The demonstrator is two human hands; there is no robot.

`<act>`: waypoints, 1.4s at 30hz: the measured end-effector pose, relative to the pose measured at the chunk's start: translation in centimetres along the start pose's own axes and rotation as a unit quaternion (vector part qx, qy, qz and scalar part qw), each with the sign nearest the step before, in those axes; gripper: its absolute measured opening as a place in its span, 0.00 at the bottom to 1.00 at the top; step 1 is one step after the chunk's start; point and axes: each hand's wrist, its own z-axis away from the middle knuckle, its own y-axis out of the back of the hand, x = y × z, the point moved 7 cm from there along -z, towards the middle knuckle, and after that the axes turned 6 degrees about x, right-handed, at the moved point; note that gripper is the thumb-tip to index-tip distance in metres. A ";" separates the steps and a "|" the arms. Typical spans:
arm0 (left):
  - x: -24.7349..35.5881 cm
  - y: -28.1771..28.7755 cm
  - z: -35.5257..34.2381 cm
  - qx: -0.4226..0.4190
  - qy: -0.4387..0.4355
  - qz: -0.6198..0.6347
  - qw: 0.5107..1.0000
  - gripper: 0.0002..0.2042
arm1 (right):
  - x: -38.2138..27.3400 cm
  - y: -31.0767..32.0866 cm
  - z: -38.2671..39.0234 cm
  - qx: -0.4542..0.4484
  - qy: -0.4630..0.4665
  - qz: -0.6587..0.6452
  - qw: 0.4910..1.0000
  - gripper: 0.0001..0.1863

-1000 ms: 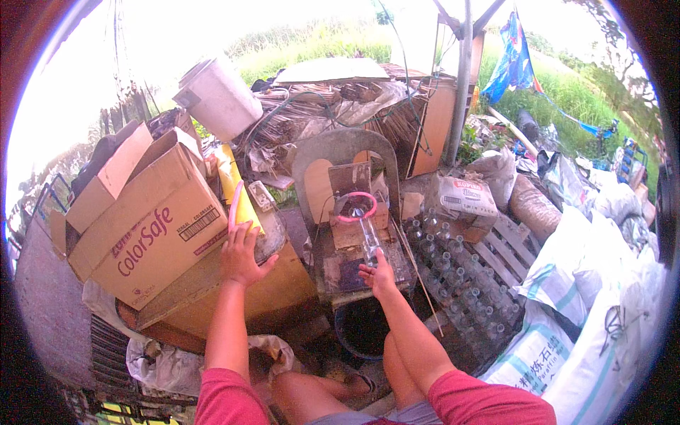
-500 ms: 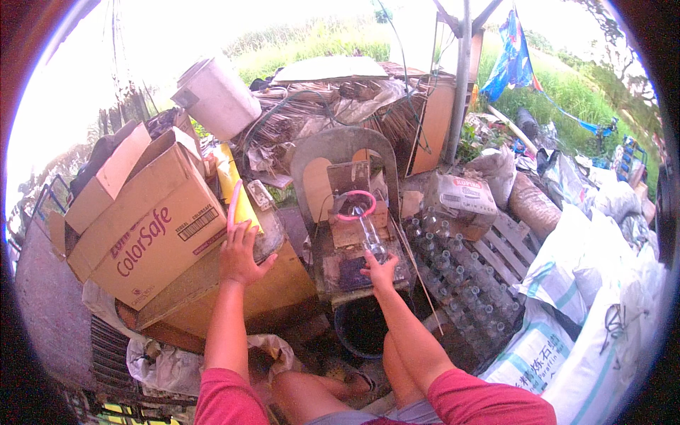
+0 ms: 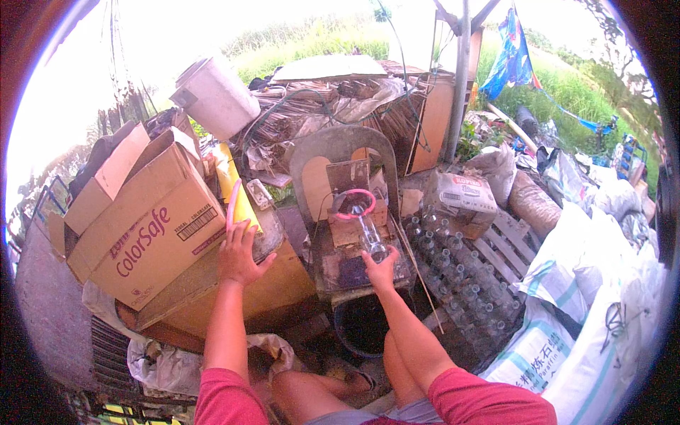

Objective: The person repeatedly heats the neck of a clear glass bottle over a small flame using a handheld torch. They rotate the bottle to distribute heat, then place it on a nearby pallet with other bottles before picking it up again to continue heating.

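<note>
My right hand (image 3: 381,268) is closed around the base end of a clear glass bottle (image 3: 368,232). The bottle slants away from me, its neck end at a pink ring (image 3: 354,204) above the seat of a worn plastic chair (image 3: 343,142). Whether the neck touches the ring I cannot tell. My left hand (image 3: 241,256) rests with fingers stretched and thumb apart on top of a brown box-like stand (image 3: 283,283). Its fingertips are at the lower end of a pink curved strip (image 3: 234,202), beside a yellow sheet (image 3: 239,188).
Several clear bottles (image 3: 453,269) stand on the ground right of the chair, near a carton (image 3: 464,202). White sacks (image 3: 567,290) are piled at the right. A large cardboard box (image 3: 149,227) stands at left. A dark basin (image 3: 360,326) sits below the chair's front edge.
My right hand has shifted very slightly left, and the bottle has turned a little in it, its base showing more. My left hand stays where it was.
</note>
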 end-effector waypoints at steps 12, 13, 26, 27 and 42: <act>0.2 0.1 0.0 0.001 0.001 -0.001 1.000 0.44 | -1.7 0.1 2.5 -0.059 -0.225 -0.203 0.951 0.58; 0.0 0.0 0.0 -0.004 0.006 -0.003 1.000 0.44 | -1.5 0.2 2.1 -0.062 -0.202 -0.177 0.961 0.59; 0.1 0.1 0.1 0.006 0.005 -0.008 1.000 0.44 | -0.4 -0.4 1.8 -0.063 -0.227 -0.231 0.944 0.59; 0.1 0.1 0.1 0.008 0.005 -0.007 1.000 0.44 | -0.1 -0.5 1.9 -0.071 -0.277 -0.248 0.926 0.59; -0.1 -0.3 0.2 0.002 0.005 -0.005 1.000 0.44 | -1.9 0.4 2.2 -0.036 -0.093 -0.124 0.987 0.59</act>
